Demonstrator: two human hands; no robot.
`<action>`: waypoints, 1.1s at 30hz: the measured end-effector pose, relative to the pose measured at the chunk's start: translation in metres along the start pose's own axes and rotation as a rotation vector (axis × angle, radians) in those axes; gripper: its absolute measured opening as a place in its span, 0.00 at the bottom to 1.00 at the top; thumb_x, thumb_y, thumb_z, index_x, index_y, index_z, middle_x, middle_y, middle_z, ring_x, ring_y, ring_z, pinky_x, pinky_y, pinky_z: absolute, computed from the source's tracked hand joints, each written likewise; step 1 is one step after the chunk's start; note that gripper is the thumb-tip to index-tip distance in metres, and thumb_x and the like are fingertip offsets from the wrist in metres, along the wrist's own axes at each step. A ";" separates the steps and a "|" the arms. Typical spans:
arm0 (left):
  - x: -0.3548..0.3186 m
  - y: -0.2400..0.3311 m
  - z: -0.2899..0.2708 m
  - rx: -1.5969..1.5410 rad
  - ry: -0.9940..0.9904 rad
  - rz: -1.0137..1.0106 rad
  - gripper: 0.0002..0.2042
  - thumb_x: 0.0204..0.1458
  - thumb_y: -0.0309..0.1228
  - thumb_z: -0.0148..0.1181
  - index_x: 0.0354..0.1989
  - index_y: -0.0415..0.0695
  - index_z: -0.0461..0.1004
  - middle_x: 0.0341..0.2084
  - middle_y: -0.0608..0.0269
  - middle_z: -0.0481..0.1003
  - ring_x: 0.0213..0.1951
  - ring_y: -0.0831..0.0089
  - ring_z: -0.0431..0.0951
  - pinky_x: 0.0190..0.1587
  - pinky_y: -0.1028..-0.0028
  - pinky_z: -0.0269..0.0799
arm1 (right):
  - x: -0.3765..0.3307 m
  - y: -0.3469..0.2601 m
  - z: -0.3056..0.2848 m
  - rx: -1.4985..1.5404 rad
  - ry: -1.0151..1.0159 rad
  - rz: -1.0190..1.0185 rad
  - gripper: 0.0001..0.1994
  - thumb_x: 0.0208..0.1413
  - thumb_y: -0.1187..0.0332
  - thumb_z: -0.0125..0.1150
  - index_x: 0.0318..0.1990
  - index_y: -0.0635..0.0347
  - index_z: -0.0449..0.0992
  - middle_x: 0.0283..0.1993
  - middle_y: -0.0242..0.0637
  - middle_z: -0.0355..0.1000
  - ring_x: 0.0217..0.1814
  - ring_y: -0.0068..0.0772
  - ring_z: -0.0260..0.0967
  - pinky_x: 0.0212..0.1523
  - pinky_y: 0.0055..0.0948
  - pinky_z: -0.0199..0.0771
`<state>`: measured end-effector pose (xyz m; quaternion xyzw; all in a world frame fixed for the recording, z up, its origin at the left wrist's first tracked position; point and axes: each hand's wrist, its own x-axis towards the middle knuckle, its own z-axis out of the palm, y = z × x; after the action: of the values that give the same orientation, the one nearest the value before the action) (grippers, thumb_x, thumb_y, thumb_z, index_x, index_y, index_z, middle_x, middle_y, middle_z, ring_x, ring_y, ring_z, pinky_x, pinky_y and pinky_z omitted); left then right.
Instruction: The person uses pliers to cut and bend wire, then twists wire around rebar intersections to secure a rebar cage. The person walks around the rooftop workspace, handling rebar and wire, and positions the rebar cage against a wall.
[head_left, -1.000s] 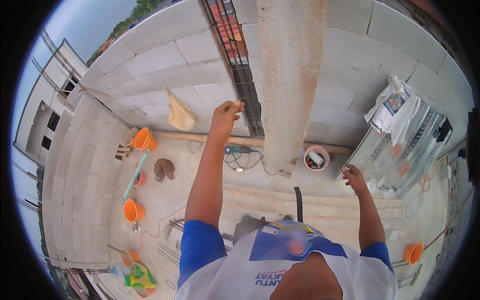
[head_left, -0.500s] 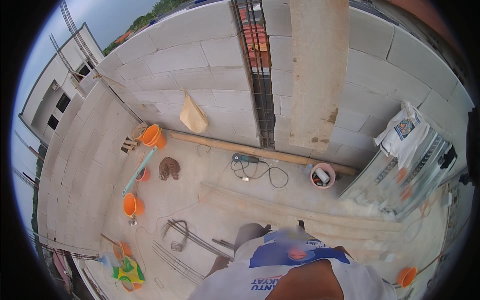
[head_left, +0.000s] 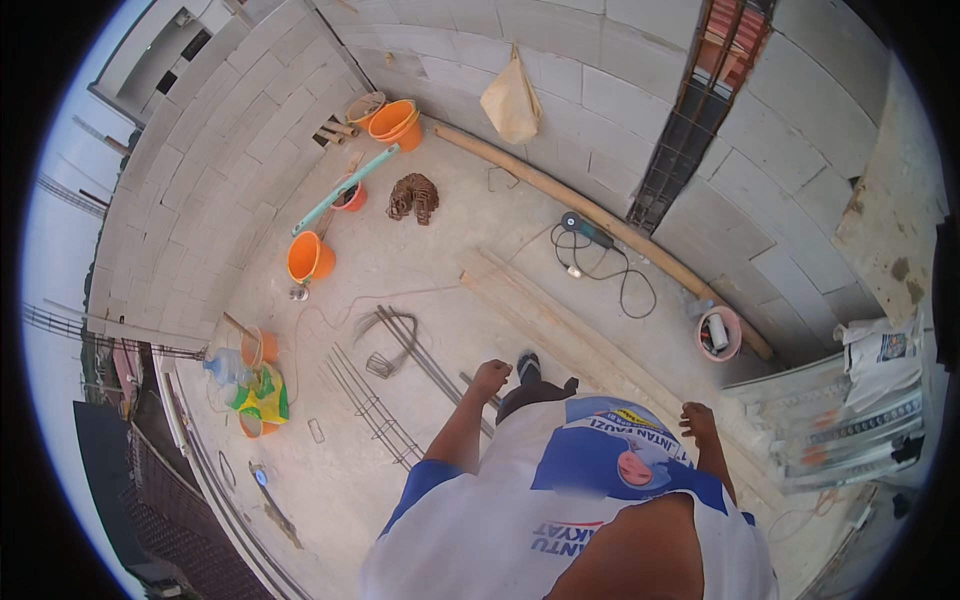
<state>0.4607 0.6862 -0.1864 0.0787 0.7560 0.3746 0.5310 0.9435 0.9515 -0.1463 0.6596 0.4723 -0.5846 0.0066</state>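
Note:
My left hand hangs in front of my body with its fingers curled in and nothing visible in them. Below it on the floor lie loose steel rods and a rebar cage, both apart from the hand. On the other side of my shirt, my right hand hangs with loosely bent fingers set apart, holding nothing. Long wooden boards stretch across the floor ahead of both hands. One of my feet, in a dark sandal, shows beside the left hand.
An angle grinder with its cord lies near a wooden pole along the wall. A pink bucket of tools stands at right. Orange buckets, a teal level and a brown wire bundle are farther left.
My view has swung left and downward, so the floor items sit farther right in it. Both hands now show plainly in front of my body.

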 end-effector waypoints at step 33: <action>0.097 -0.084 -0.210 0.965 0.191 0.303 0.10 0.44 0.29 0.62 0.36 0.44 0.72 0.30 0.56 0.77 0.35 0.55 0.78 0.35 0.59 0.74 | 0.069 -0.171 0.151 -0.449 -0.235 0.111 0.20 0.59 0.60 0.54 0.50 0.67 0.71 0.44 0.50 0.74 0.40 0.45 0.76 0.31 0.44 0.79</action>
<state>0.2615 0.5756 -0.2807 0.3887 0.8680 0.0614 0.3028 0.7108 1.0044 -0.1549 0.5942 0.5493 -0.5365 0.2395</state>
